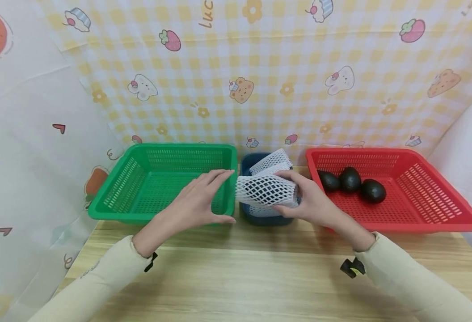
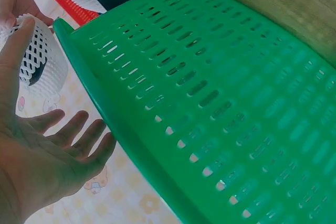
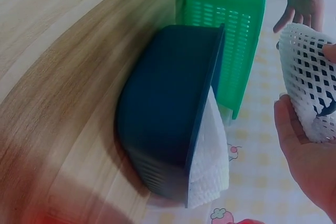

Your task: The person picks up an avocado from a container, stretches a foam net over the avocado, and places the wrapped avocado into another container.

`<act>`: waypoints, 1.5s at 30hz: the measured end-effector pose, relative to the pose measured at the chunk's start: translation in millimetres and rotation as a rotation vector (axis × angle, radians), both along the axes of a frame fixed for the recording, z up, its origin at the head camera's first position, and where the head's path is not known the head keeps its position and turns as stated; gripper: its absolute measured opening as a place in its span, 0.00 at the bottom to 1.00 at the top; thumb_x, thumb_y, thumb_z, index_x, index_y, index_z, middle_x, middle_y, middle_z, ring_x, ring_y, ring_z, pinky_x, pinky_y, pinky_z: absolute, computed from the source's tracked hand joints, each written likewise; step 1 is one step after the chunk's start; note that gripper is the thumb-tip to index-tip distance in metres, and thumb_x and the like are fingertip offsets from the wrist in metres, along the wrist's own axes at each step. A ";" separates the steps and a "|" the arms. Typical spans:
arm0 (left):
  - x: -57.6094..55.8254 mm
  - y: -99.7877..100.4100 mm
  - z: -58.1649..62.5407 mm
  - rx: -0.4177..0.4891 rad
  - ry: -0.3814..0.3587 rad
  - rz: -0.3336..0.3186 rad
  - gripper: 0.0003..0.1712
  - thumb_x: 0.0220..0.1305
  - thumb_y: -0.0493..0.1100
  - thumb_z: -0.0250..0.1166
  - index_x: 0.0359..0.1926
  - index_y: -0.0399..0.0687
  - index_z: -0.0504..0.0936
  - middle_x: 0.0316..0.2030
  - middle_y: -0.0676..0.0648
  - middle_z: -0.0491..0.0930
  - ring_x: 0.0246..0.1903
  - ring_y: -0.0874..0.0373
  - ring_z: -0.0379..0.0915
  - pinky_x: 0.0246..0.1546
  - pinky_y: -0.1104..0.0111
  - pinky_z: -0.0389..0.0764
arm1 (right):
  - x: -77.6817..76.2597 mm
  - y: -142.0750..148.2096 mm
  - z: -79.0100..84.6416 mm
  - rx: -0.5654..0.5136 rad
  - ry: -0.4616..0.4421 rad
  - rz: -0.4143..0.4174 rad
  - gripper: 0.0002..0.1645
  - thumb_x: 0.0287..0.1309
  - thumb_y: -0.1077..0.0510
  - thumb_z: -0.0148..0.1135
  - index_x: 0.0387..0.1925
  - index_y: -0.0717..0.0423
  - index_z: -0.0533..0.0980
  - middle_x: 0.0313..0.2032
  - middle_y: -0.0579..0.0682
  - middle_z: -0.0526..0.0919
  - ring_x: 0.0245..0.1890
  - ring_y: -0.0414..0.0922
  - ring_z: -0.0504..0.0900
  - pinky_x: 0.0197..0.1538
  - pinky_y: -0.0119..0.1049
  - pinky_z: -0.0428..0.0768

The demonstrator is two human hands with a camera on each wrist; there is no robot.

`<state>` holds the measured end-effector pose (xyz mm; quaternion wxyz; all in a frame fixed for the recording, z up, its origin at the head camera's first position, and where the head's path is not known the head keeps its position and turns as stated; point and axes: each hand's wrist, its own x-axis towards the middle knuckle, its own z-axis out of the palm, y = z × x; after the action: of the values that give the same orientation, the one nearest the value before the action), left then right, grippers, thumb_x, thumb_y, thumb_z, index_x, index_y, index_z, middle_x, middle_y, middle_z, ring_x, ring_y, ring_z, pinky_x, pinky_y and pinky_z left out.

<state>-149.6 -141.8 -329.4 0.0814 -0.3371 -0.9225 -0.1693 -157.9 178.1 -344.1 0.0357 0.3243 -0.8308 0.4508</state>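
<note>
My right hand (image 1: 314,201) holds a white foam net sleeve (image 1: 265,190) by its right end, thumb below and fingers above, over the small dark blue basket (image 1: 262,221). Something dark shows through the mesh in both wrist views; its kind cannot be made out. Spread fingers and thumb leave my left hand (image 1: 193,201) bare, just left of the sleeve's far end and over the green basket's near right corner. More white foam nets (image 1: 274,161) lie in the blue basket and stick out over its rim.
On the left stands a green basket (image 1: 161,216) with slotted sides. To the right, a red basket (image 1: 413,226) holds three dark avocados (image 1: 350,180) near its left wall. All sit on a wooden table (image 1: 236,281), against a checked cloth (image 1: 204,67) backdrop.
</note>
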 end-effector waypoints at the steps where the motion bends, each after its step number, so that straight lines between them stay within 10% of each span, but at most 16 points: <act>1: 0.0 0.3 -0.3 -0.002 -0.002 0.002 0.65 0.46 0.69 0.79 0.78 0.50 0.59 0.71 0.45 0.63 0.65 0.42 0.64 0.61 0.44 0.68 | 0.1 0.0 -0.1 -0.003 -0.006 0.005 0.44 0.48 0.62 0.81 0.66 0.55 0.70 0.57 0.50 0.78 0.49 0.47 0.79 0.49 0.40 0.82; 22: -2.8 63.3 12.1 -0.045 0.148 -0.174 0.50 0.53 0.55 0.81 0.72 0.46 0.68 0.62 0.44 0.72 0.54 0.49 0.74 0.53 0.58 0.77 | -2.7 -8.8 -4.6 -0.016 -0.010 0.074 0.45 0.49 0.66 0.80 0.67 0.55 0.69 0.59 0.50 0.75 0.54 0.48 0.74 0.54 0.42 0.79; 36: -2.9 60.0 16.2 -0.009 0.167 -0.163 0.44 0.51 0.49 0.82 0.67 0.47 0.74 0.59 0.45 0.75 0.53 0.50 0.75 0.48 0.59 0.81 | 1.8 -2.7 2.6 0.002 -0.057 0.063 0.46 0.49 0.70 0.79 0.68 0.61 0.68 0.62 0.55 0.74 0.54 0.51 0.78 0.55 0.45 0.79; 45: -5.2 51.9 18.5 -0.002 0.170 -0.146 0.43 0.50 0.46 0.82 0.67 0.48 0.74 0.60 0.45 0.75 0.56 0.50 0.75 0.47 0.58 0.82 | -0.3 34.8 6.9 0.158 0.015 -0.107 0.39 0.49 0.57 0.82 0.62 0.59 0.75 0.55 0.54 0.81 0.51 0.51 0.83 0.53 0.52 0.80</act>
<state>-154.8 -89.9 -310.9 0.1466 -0.4168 -0.8854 -0.1446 -158.2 212.9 -337.2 0.0401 0.2846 -0.8797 0.3789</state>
